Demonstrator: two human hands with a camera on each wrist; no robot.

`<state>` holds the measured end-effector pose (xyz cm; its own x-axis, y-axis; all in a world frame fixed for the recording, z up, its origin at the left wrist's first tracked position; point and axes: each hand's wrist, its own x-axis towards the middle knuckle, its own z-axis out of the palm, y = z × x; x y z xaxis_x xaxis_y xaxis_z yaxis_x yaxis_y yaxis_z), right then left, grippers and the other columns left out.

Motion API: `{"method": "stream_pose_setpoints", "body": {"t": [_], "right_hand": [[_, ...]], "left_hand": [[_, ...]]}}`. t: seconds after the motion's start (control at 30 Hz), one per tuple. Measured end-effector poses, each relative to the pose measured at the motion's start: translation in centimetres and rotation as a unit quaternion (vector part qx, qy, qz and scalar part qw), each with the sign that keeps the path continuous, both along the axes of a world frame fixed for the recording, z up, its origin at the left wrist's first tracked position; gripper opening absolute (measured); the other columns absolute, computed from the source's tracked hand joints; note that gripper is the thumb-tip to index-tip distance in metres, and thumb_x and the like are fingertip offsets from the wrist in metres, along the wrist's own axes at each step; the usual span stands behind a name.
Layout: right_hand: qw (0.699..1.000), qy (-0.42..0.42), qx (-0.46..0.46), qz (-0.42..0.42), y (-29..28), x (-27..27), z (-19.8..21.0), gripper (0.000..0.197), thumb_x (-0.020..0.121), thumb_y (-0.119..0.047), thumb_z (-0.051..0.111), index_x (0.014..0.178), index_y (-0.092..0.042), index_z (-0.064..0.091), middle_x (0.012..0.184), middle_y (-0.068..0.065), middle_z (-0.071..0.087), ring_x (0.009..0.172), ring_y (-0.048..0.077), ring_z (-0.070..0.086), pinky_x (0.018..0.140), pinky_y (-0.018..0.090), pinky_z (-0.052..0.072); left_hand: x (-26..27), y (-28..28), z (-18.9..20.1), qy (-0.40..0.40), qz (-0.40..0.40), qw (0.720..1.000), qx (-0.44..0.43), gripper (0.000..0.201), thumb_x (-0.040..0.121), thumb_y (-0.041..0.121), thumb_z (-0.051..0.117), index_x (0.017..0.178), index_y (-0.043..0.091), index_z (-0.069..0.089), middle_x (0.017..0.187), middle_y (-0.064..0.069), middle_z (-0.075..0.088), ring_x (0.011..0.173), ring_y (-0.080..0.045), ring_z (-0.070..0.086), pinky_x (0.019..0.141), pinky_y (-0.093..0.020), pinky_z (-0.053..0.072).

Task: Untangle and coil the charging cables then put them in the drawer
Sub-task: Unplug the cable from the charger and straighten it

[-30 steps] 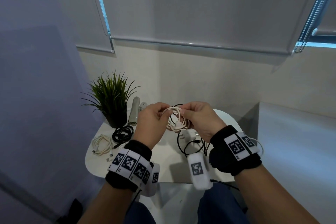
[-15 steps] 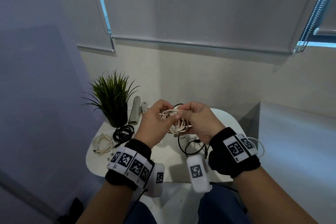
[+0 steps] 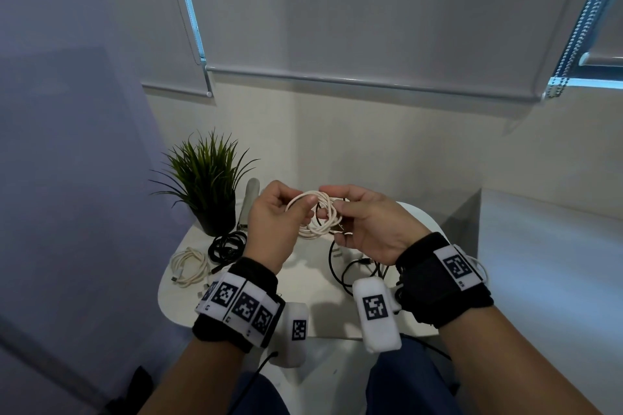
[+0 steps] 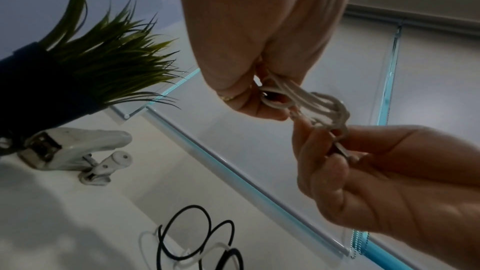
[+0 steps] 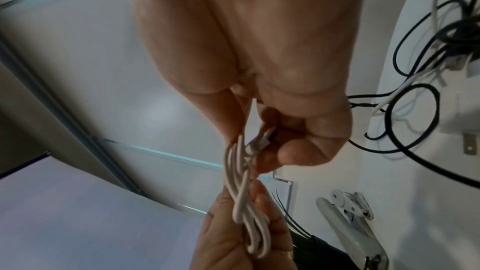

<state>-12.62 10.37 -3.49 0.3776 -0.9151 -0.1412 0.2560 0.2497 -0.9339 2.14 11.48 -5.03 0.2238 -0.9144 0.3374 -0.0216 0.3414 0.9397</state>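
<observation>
Both hands hold a coiled white cable (image 3: pixel 317 217) in the air above the small white table (image 3: pixel 317 300). My left hand (image 3: pixel 274 222) pinches the loops of the white cable (image 4: pixel 306 100) at their left side. My right hand (image 3: pixel 371 222) pinches the other side, and its fingers hold the cable's metal plug (image 5: pixel 261 140) against the loops (image 5: pixel 241 190). On the table's left lie a coiled white cable (image 3: pixel 190 266) and a coiled black cable (image 3: pixel 227 244). Under my right hand a tangle of black and white cables (image 3: pixel 357 268) lies on the table.
A potted green plant (image 3: pixel 205 185) stands at the table's back left, with a white stapler-like tool (image 3: pixel 249 202) beside it. A wall with roller blinds rises behind the table. A grey surface (image 3: pixel 553 263) extends to the right. No drawer is in view.
The hands have lifted the white coil slightly and turned it; the right fingers have shifted along the loops. The cables on the table have not moved.
</observation>
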Motion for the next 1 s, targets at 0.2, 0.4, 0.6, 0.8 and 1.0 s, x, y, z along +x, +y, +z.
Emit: {"method": "stream_pose_setpoints", "body": {"t": [0.2,0.4,0.6,0.8,1.0], "right_hand": [[1.0,-0.03,0.003,0.003,-0.1,-0.5,0.1,0.015,0.088,0.003,0.056,0.092,-0.011,0.06,0.08,0.011,0.058,0.065,0.018,0.054,0.053,0.024,0.049],[0.999,-0.011,-0.006,-0.046,-0.6,-0.8,0.0,0.018,0.082,0.01,0.06,0.08,-0.008,0.057,0.078,0.013,0.061,0.061,0.019,0.056,0.048,0.022,0.05],[0.998,0.028,-0.017,-0.045,-0.6,-0.7,-0.2,0.02,0.083,0.011,0.058,0.076,-0.007,0.059,0.061,0.007,0.061,0.05,0.013,0.057,0.047,0.022,0.049],[0.996,0.055,-0.05,-0.055,-0.5,-0.4,-0.3,0.008,0.082,0.002,0.065,0.081,-0.005,0.063,0.065,0.007,0.061,0.054,0.014,0.052,0.047,0.022,0.042],[0.983,0.133,-0.068,-0.105,-0.7,0.2,-0.3,0.017,0.073,0.006,0.068,0.087,-0.003,0.064,0.071,0.013,0.059,0.05,0.014,0.045,0.044,0.023,0.035]], "left_hand": [[0.4,0.1,0.3,0.001,-0.062,0.998,-0.004,0.014,0.087,-0.001,0.06,0.091,0.012,0.063,0.06,0.006,0.064,0.053,-0.004,0.057,0.054,-0.017,0.05],[0.7,-0.3,0.0,-0.026,-0.08,0.996,0.004,0.016,0.092,0.015,0.055,0.096,0.021,0.07,0.05,0.005,0.056,0.053,-0.004,0.053,0.058,-0.014,0.045],[0.9,-1.1,-0.7,-0.046,-0.127,0.988,0.074,0.022,0.097,0.017,0.048,0.096,0.02,0.069,0.06,0.003,0.056,0.051,-0.004,0.049,0.055,-0.017,0.043],[0.9,-1.0,-1.1,-0.06,-0.112,0.99,0.067,0.025,0.097,0.01,0.049,0.093,0.024,0.07,0.053,0.009,0.05,0.055,-0.006,0.044,0.059,-0.019,0.041],[0.3,-0.8,-1.1,-0.016,-0.064,0.996,0.052,0.013,0.095,0.01,0.053,0.093,0.019,0.062,0.066,0.004,0.06,0.06,-0.009,0.055,0.062,-0.028,0.048]]}}
